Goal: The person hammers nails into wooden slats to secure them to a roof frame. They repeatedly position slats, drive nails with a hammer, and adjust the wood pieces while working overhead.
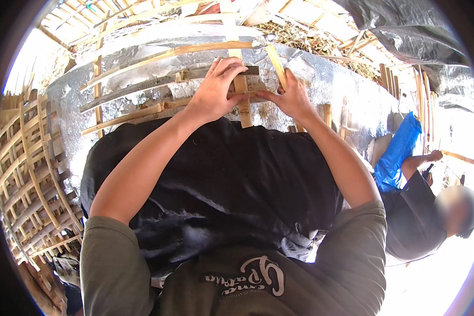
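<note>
Both my arms reach out over a black cloth on my lap to a lattice of bamboo slats. My left hand (pixel 216 92) bends over the crossing of the slats, its fingers by the dark slat (pixel 142 90) and its thumb on the lower slat (pixel 147 112). An upright pale slat (pixel 244 112) runs beneath that crossing. My right hand (pixel 292 98) is closed around the light wooden handle of a hammer (pixel 275 63), whose grey head points away from me. The right thumb reaches to the same crossing, close to the left thumb. Anything small between the thumbs is hidden.
A worn, silvery grey surface (pixel 63 110) lies under the lattice. The black cloth (pixel 237 179) covers my lap. Woven bamboo panels (pixel 31 174) stand at the left. At the right, another person (pixel 413 216) sits beside a blue plastic sheet (pixel 400 152).
</note>
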Available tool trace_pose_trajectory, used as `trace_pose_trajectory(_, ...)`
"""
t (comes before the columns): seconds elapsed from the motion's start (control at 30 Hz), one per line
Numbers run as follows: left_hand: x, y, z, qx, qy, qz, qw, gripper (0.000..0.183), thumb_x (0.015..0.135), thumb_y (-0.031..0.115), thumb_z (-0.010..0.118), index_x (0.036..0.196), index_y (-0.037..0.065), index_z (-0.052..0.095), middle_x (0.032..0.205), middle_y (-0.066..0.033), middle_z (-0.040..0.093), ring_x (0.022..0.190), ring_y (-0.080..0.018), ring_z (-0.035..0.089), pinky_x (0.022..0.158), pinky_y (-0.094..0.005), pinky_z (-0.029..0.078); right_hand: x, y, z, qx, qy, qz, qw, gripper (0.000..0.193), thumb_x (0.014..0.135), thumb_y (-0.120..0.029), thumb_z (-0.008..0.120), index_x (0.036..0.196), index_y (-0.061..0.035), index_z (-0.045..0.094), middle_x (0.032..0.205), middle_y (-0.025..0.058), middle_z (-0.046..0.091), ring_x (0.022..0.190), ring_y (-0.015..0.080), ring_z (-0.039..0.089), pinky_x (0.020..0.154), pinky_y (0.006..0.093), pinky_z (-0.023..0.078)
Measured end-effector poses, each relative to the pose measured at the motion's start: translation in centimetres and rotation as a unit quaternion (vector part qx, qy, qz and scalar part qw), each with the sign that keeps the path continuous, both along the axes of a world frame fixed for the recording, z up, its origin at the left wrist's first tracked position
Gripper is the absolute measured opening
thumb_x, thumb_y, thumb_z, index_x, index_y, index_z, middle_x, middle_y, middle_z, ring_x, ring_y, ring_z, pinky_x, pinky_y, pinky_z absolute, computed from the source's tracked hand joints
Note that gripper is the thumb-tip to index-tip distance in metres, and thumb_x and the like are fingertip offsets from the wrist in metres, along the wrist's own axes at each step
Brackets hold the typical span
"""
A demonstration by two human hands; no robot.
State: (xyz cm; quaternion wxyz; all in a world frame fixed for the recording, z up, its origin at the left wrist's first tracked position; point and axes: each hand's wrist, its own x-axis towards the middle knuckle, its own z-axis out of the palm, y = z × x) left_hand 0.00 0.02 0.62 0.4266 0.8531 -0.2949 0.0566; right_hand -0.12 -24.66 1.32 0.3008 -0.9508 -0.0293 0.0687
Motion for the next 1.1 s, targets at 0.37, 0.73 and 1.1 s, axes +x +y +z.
trace_pose_trajectory(0.37,0.9,1.1,0.4,0.057,0.068,-0.071,0.994,0.069,0.087,0.007,0.072,0.149,0.007,0.043,0.156,-0.0099,0.04,0.146,-0.0311,0.037,0.126,-0.0533,0.019,-0.6,0.4,1.3,-0.002,0.049,-0.018,0.999,0.093,0.07,-0.059,0.087,0.121,0.0094,0.051,0.106,0.0274,0.067,0.104,0.0393,0.067,0.091,0.0463,0.052)
trace_pose_trajectory(0.73,0.1,0.7,0.5,0.16,0.016,-0.035,0.986,0.064,0.096,0.013,0.064,0.15,-0.005,0.035,0.165,-0.0155,0.017,0.145,-0.0409,0.036,0.118,-0.0478,0.038,-0.3,0.4,1.3,-0.015,0.075,-0.017,0.997,0.104,0.069,-0.064,0.085,0.13,0.0111,0.047,0.112,0.0303,0.065,0.111,0.0415,0.064,0.096,0.047,0.05)
trace_pose_trajectory(1.1,0.0,0.3,0.7,0.169,-0.063,-0.037,0.983,0.052,0.1,0.021,0.058,0.145,-0.002,0.047,0.165,-0.0174,0.019,0.145,-0.0477,0.032,0.12,-0.0565,0.031,-0.4,0.5,1.5,0.001,0.063,-0.01,0.998,0.097,0.069,-0.061,0.087,0.123,0.01,0.05,0.095,0.0241,0.067,0.095,0.0363,0.068,0.084,0.0454,0.054)
